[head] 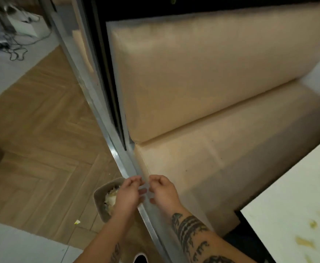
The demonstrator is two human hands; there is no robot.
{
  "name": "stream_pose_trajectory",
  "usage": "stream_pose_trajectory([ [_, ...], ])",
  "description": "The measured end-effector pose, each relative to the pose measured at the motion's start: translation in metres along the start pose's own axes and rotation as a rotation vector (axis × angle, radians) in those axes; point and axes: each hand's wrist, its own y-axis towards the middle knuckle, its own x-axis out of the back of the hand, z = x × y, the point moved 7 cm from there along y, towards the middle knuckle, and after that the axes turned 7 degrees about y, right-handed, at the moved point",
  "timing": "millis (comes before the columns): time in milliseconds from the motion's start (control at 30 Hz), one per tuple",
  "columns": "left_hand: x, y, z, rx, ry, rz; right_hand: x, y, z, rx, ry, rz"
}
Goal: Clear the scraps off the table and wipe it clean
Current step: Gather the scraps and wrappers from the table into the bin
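While both hands (128, 192) (163, 190) curl empty fingers, the left one half hides the bin (106, 198) of scraps (112, 198).

A dining booth, most likely in a restaurant or café. A long padded bench (203, 158) in pale tan upholstery, with a matching cushioned backrest (203, 73), runs beside a white worktop (288, 215) scattered with green and yellowish food scraps (305, 242). A metal-framed partition (102, 111) closes off the bench end. The floor (41, 139) is herringbone wood-look planking, and a grey bin (100, 202) of food waste stands on it.
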Motion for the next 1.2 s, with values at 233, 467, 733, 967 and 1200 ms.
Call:
stream_pose_trajectory([
  [233, -0.073, -0.078, -0.083, -0.157, 0.070, 0.152, 0.085, -0.076, 0.086, 0.217, 0.109, -0.131],
  [467, -0.189, -0.164, -0.125, -0.298, 0.239, 0.417, 0.226, -0.173, 0.131, 0.351, 0.248, -0.415],
  [733, -0.303, -0.263, -0.091, -0.373, 0.539, 0.748, 0.365, -0.267, 0.089, 0.376, 0.446, -0.696],
  [967, -0.379, -0.314, -0.061, -0.454, 0.766, 0.896, 0.449, -0.314, 0.032, 0.319, 0.483, -0.965],
  [1200, -0.493, -0.320, -0.051, -0.741, 1.003, 0.904, 0.588, -0.298, 0.033, 0.256, 0.227, -1.220],
])
